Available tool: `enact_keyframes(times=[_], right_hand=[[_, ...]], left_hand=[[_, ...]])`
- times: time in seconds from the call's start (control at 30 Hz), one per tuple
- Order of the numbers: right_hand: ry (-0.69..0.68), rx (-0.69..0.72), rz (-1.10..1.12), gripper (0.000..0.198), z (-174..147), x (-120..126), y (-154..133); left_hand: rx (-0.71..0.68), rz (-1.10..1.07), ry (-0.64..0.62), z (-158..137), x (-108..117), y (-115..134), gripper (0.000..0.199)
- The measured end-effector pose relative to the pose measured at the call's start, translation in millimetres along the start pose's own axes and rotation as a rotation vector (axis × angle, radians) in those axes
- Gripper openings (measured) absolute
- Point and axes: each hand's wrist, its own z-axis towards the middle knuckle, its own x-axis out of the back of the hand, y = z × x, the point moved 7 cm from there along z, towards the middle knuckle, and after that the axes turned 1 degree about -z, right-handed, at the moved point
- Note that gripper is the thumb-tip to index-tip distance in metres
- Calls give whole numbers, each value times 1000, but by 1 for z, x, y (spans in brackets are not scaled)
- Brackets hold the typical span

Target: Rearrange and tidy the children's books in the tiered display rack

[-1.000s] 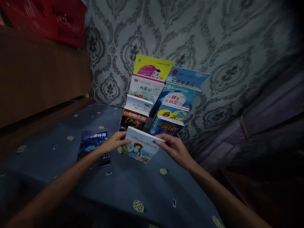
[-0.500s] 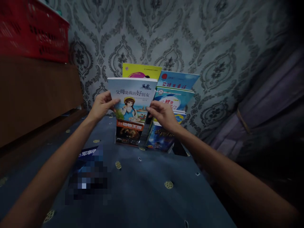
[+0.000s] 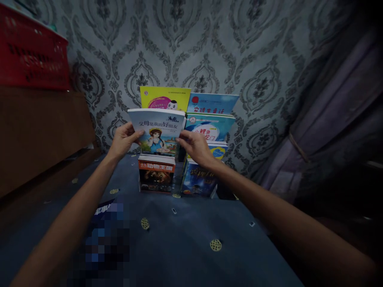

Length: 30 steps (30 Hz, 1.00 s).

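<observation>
A light-blue children's book (image 3: 163, 137), a girl in a yellow hat on its cover, is held upright between my two hands. My left hand (image 3: 122, 139) pinches its left edge, thumb on the front. At the right edge my right hand (image 3: 196, 145) grips it the same way. Behind it rises a yellow book (image 3: 164, 95), its lower part hidden. Below and in front stands an orange and black book with a lion (image 3: 157, 175). To the right, several books stand in stepped rows: a blue one (image 3: 215, 103), a teal one (image 3: 223, 125) and a dark-blue one (image 3: 199, 179), partly behind my right hand and forearm.
A dark-blue patterned cloth (image 3: 179, 255) covers the surface. A blurred dark-blue book (image 3: 103, 209) lies at the lower left. A red plastic basket (image 3: 36, 59) sits on a brown wooden cabinet (image 3: 42, 135). Patterned wallpaper is behind; a tied curtain (image 3: 287, 159) hangs right.
The held light-blue book has moved back and slightly down, showing more of the yellow book and the top edges behind the lion book. Both hands keep their grip. The camera view has shifted.
</observation>
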Motion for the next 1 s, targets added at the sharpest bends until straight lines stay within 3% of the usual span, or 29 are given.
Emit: enact_keyframes(times=[0.3, 0.53, 0.83, 1.0], right_hand=[[-18, -82, -68, 4, 7, -2, 3], [14, -119, -19, 11, 11, 1, -3], [-86, -117, -24, 10, 4, -3, -4], [-114, -74, -41, 13, 3, -1, -6]], left_hand=[[55, 17, 24, -3, -1, -15, 49], [165, 5, 28, -10, -5, -34, 55], [278, 47, 73, -27, -3, -53, 51], [332, 183, -10, -19, 4, -53, 46]])
